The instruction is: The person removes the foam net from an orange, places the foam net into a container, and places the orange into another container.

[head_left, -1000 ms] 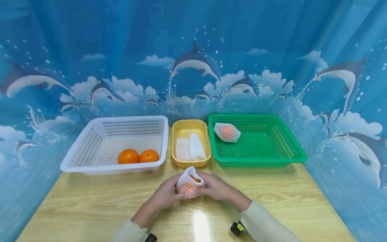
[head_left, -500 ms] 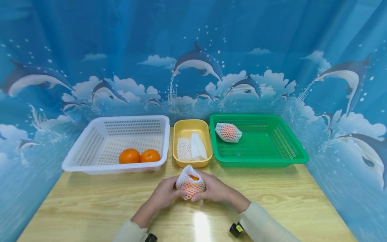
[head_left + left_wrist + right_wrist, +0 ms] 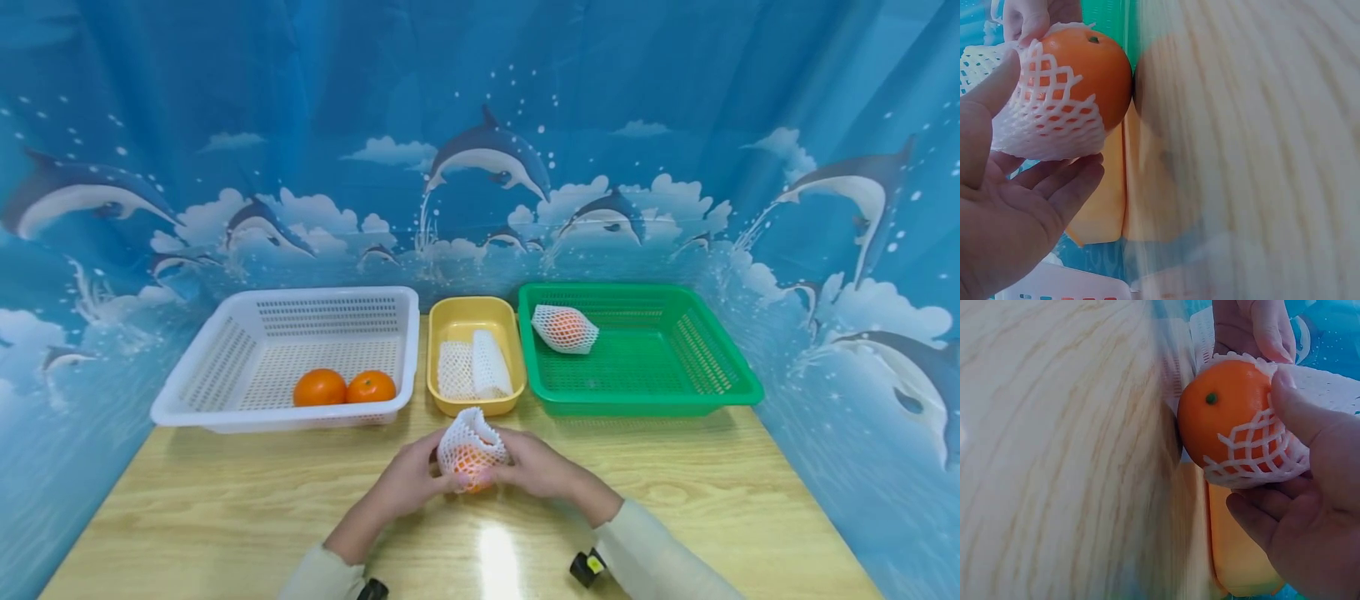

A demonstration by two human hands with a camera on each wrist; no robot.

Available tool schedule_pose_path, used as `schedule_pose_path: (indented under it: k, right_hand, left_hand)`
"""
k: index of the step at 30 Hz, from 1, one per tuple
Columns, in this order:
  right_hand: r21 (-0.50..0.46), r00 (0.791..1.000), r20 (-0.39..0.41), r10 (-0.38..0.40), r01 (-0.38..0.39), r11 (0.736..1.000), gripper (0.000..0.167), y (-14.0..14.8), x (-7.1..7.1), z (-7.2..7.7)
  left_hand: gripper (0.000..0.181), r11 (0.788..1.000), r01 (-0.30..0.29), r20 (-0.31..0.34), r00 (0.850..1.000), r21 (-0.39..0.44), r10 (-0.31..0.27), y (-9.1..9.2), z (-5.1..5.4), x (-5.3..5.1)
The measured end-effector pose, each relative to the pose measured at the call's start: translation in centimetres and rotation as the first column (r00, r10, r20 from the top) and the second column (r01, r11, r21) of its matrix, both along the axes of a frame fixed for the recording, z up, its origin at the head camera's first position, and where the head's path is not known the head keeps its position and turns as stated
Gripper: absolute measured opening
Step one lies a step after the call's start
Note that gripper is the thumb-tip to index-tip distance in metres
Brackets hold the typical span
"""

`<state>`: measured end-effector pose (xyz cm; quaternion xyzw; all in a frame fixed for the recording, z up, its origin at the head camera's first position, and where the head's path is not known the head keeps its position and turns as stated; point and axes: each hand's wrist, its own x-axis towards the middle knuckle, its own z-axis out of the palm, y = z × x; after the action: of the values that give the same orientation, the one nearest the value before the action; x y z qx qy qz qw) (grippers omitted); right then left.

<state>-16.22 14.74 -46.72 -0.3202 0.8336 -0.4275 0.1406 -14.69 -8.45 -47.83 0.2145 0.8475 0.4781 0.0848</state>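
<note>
Over the table in the head view, both hands hold an orange [image 3: 1204,425] partly covered by a white foam net sleeve [image 3: 467,435]. My left hand [image 3: 408,477] grips it from the left, thumb on the near side and fingers around the sleeve. From the right, my right hand [image 3: 538,465] does the same. In the wrist views the orange's stem end is bare, low against the table, and the net's cut edge runs around its side. The sleeve's other end stands upward, open at the top.
A white basket [image 3: 180,408] at left holds two oranges [image 3: 319,388]. In the middle, a yellow tray [image 3: 472,308] contains flat foam net sleeves [image 3: 491,367]. The green basket [image 3: 652,392] at right has one netted fruit [image 3: 565,328]. A dolphin-print curtain [image 3: 480,225] hangs behind.
The orange has shifted down relative to the sleeve: it showed in the top opening earlier, and now bare peel shows at the bottom. Both hands stay in place, with their thumbs moved closer together.
</note>
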Motion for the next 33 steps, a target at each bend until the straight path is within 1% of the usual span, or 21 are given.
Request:
schedule_pose_path:
  k: [2, 6, 10, 12, 15, 17, 20, 24, 27, 29, 30, 33]
  right_hand:
    - [0.007, 1.000, -0.013, -0.009, 0.009, 1.000, 0.046, 0.07, 0.01, 0.09]
    - [0.008, 0.999, -0.027, -0.025, 0.025, 1.000, 0.039, 0.23, 0.04, 0.22]
    - [-0.006, 0.999, -0.025, -0.036, 0.035, 0.999, 0.037, 0.30, 0.08, 0.34]
    - [-0.011, 0.999, -0.022, -0.040, 0.040, 0.999, 0.043, 0.27, 0.08, 0.35]
    - [-0.014, 0.999, -0.020, -0.037, 0.037, 0.999, 0.061, 0.16, 0.04, 0.19]
    - [-0.023, 0.999, -0.019, -0.027, 0.027, 0.999, 0.075, 0.05, 0.02, 0.05]
    - [-0.035, 1.000, -0.002, -0.012, 0.012, 0.999, 0.084, -0.14, 0.01, -0.07]
    - [-0.024, 1.000, 0.014, -0.004, 0.004, 1.000, 0.076, -0.42, -0.01, -0.06]
    - [-0.002, 1.000, 0.003, -0.012, 0.012, 1.000, 0.069, -0.53, -0.05, -0.06]
    - [0.007, 1.000, -0.006, -0.023, 0.023, 1.000, 0.067, -0.52, -0.05, -0.04]
    - [0.007, 1.000, -0.001, -0.029, 0.029, 1.000, 0.065, -0.51, -0.04, -0.03]
    - [-0.002, 0.999, 0.027, -0.045, 0.045, 0.999, 0.058, -0.46, 0.00, 0.09]
  left_hand:
    - [0.075, 1.000, 0.005, -0.002, 1.000, 0.014, -0.005, 0.06, -0.04, -0.02]
    - [0.075, 1.000, 0.018, -0.015, 1.000, 0.025, -0.018, 0.14, -0.01, 0.01]
    - [0.074, 1.000, 0.014, -0.011, 1.000, 0.016, -0.014, 0.15, 0.18, 0.06]
    - [0.072, 1.000, 0.006, -0.003, 1.000, 0.010, -0.006, 0.13, 0.28, 0.06]
    - [0.065, 1.000, -0.006, -0.001, 1.000, -0.002, 0.006, 0.05, 0.44, 0.02]
    - [0.060, 1.000, -0.010, -0.010, 1.000, -0.003, 0.010, -0.01, 0.46, -0.02]
    - [0.052, 0.999, -0.022, -0.041, 0.999, -0.027, 0.021, -0.08, 0.52, 0.01]
    - [0.040, 0.995, -0.063, -0.083, 0.995, -0.084, 0.056, -0.15, 0.58, 0.10]
    - [0.037, 0.991, -0.082, -0.087, 0.994, -0.104, 0.073, -0.18, 0.65, 0.14]
    - [0.040, 0.992, -0.083, -0.080, 0.994, -0.098, 0.075, -0.20, 0.70, 0.14]
    - [0.044, 0.992, -0.085, -0.072, 0.994, -0.096, 0.078, -0.20, 0.72, 0.12]
    - [0.056, 0.996, -0.065, -0.040, 0.997, -0.059, 0.063, -0.26, 0.60, 0.10]
